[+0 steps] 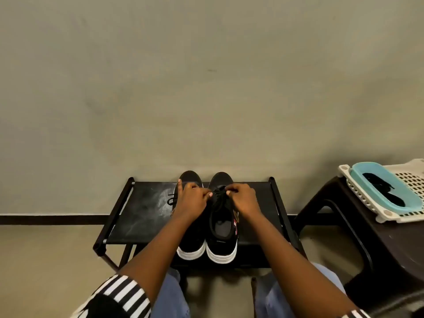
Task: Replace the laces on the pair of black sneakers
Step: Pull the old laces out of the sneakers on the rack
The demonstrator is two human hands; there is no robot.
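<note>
Both hands, left hand (191, 199) and right hand (243, 198), pinch the black lace (218, 196) with curled fingers (230, 191).

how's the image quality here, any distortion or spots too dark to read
Head view: wide-angle bending curves the rack edges and the stool at right; lighting is soft and even on the wall; the black lace between the left hand and right hand merges into the dark right sneaker, so its path is hard to trace.
</note>
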